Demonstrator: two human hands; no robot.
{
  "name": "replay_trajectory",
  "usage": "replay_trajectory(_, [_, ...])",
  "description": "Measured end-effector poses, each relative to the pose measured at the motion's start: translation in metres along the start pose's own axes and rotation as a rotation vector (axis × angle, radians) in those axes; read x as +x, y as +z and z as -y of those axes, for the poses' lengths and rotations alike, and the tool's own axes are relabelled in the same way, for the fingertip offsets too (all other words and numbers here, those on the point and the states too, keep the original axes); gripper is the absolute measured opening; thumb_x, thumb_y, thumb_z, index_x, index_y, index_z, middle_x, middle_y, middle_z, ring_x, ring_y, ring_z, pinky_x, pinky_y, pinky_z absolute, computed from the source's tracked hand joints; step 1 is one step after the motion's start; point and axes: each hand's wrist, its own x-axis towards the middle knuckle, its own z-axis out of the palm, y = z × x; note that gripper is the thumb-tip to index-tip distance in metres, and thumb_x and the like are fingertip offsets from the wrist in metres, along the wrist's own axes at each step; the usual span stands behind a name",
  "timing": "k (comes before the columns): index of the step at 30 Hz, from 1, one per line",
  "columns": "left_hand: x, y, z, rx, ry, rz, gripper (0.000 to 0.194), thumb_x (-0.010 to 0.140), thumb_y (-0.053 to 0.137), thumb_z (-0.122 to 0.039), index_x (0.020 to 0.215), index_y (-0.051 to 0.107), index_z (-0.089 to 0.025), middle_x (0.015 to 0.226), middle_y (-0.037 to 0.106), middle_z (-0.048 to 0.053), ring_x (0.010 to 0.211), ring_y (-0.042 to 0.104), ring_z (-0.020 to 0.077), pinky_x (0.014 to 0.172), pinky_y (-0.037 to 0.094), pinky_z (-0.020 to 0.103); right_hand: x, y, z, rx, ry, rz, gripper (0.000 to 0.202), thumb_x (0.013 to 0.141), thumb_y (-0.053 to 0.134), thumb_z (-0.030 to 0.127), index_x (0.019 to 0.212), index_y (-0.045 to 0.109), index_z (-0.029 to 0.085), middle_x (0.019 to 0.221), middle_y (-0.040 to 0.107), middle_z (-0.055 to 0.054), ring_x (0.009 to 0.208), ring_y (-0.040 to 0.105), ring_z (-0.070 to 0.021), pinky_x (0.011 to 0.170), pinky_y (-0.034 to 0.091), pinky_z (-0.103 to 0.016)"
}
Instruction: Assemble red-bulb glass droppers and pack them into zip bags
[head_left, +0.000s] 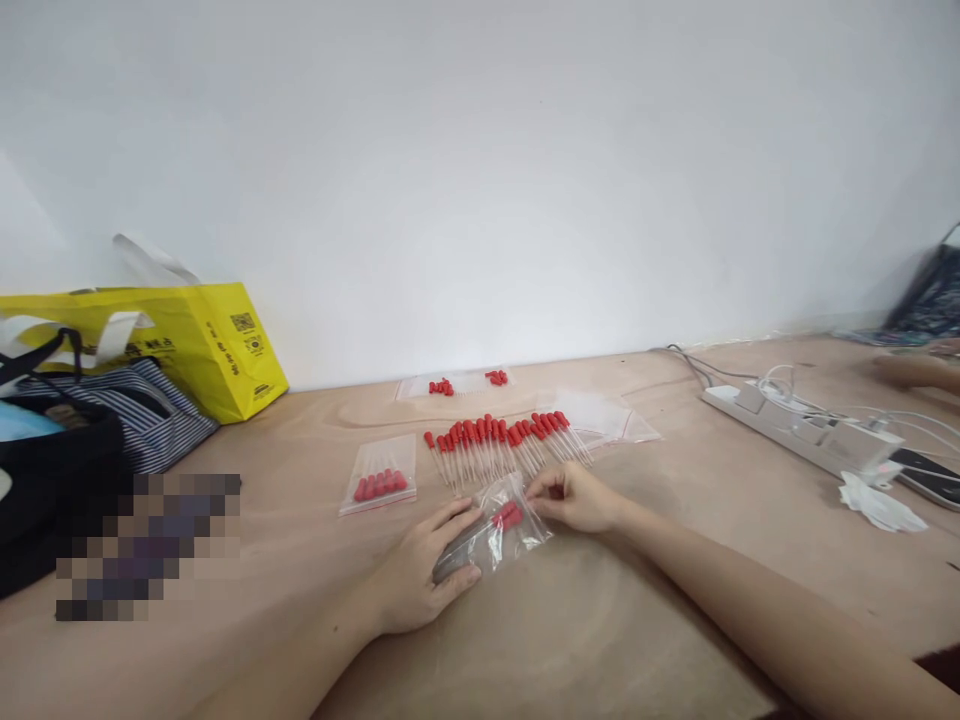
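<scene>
Indoor workspace, home or office unclear: wooden tabletop [622, 625] against white wall [480, 190], power strip [796, 429], yellow bag [214, 345].

Bright, diffuse light is filling my view, its source lying outside it. The white wall [495, 220] is glowing palest around the middle and greying toward the upper corners. Small white glints are breaking across the plastic bag [489, 548] between my left hand [424, 570] and right hand [576, 500], while shadows beneath both are lying faint and soft. Wide-angle stretch is pulling my forearms [720, 580] and the yellow bag [217, 350] long toward the edges. Small lettering there is blurring, another person's arm [915, 372] is looking soft at far right, and coarse pixel blocks [150, 550] are masking a patch at left.
</scene>
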Motion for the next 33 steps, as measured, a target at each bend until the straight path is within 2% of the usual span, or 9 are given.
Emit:
replay_trajectory(5, [-0.001,-0.002,-0.001,-0.016,0.002,0.023,0.055,0.079,0.049,-0.042,0.13,0.033,-0.03,0.137,0.033,0.003,0.122,0.033,0.0254,0.1,0.03,0.044,0.036,-0.022,-0.013,-0.223,0.308,-0.402,0.013,0.068,0.056,0.026,0.066,0.061,0.015,0.062,0.062,-0.002,0.057,0.055,-0.0124,0.054,0.041,-0.022])
replay_trajectory(10, [-0.002,-0.003,-0.002,-0.046,0.022,0.038,0.054,0.079,0.05,-0.041,0.129,0.033,-0.03,0.137,0.033,0.003,0.122,0.033,0.0258,0.1,0.03,0.045,0.08,-0.016,-0.017,-0.323,0.379,-0.458,0.019,0.061,0.061,0.024,0.077,0.061,0.014,0.073,0.064,-0.005,0.069,0.058,-0.0161,0.061,0.042,-0.024])
replay_trajectory(14, [-0.002,-0.002,-0.002,-0.056,0.038,0.035,0.053,0.079,0.05,-0.04,0.129,0.035,-0.029,0.136,0.035,0.003,0.122,0.033,0.0254,0.1,0.03,0.045,0.098,-0.005,-0.02,-0.349,0.44,-0.442,0.006,0.06,0.062,0.02,0.061,0.06,0.015,0.066,0.064,-0.008,0.068,0.058,-0.0188,0.059,0.041,-0.025])
replay_trajectory(16, [-0.001,-0.002,-0.002,-0.049,0.055,0.024,0.052,0.079,0.05,-0.039,0.127,0.037,-0.028,0.135,0.036,0.004,0.122,0.034,0.0247,0.101,0.03,0.044,0.1,-0.003,-0.022,-0.344,0.454,-0.449,0.007,0.062,0.06,0.019,0.055,0.059,0.016,0.063,0.064,-0.007,0.066,0.059,-0.0187,0.058,0.04,-0.025])
replay_trajectory(19, [-0.001,-0.003,-0.005,-0.028,0.061,0.026,0.049,0.079,0.05,-0.039,0.125,0.04,-0.027,0.133,0.04,0.004,0.12,0.037,0.0238,0.1,0.032,0.042,0.099,-0.004,-0.024,-0.32,0.465,-0.479,0.01,0.062,0.058,0.019,0.052,0.057,0.017,0.063,0.063,-0.007,0.066,0.059,-0.0195,0.058,0.04,-0.026])
replay_trajectory(22, [-0.001,-0.007,-0.007,-0.034,0.041,0.038,0.043,0.082,0.046,-0.039,0.123,0.042,-0.028,0.13,0.043,0.003,0.117,0.04,0.0225,0.098,0.034,0.04,0.096,-0.009,-0.024,-0.274,0.461,-0.538,0.008,0.065,0.056,0.02,0.059,0.057,0.016,0.066,0.063,-0.007,0.068,0.059,-0.0195,0.058,0.041,-0.026])
replay_trajectory(25, [-0.002,-0.011,-0.007,-0.039,0.028,0.052,0.042,0.083,0.044,-0.039,0.124,0.041,-0.03,0.13,0.044,0.001,0.118,0.04,0.022,0.098,0.034,0.039,0.086,-0.018,-0.022,-0.194,0.423,-0.611,0.013,0.071,0.05,0.025,0.077,0.057,0.016,0.071,0.062,-0.005,0.068,0.058,-0.0159,0.058,0.042,-0.024])
replay_trajectory(29, [-0.003,-0.011,-0.003,-0.013,0.027,0.07,0.046,0.081,0.046,-0.041,0.125,0.04,-0.029,0.133,0.04,0.002,0.12,0.037,0.0227,0.1,0.032,0.041,0.057,-0.031,-0.017,-0.066,0.362,-0.698,0.03,0.08,0.035,0.032,0.103,0.046,0.016,0.074,0.057,-0.002,0.056,0.054,-0.0104,0.05,0.042,-0.021])
replay_trajectory(33, [-0.002,-0.009,-0.003,-0.012,0.014,0.083,0.045,0.083,0.043,-0.041,0.126,0.038,-0.028,0.135,0.037,0.002,0.123,0.034,0.0219,0.101,0.03,0.041,0.021,-0.031,-0.015,0.312,0.277,-0.744,0.026,0.077,0.04,0.038,0.092,0.048,0.018,0.062,0.048,0.004,0.043,0.044,-0.0071,0.039,0.037,-0.02])
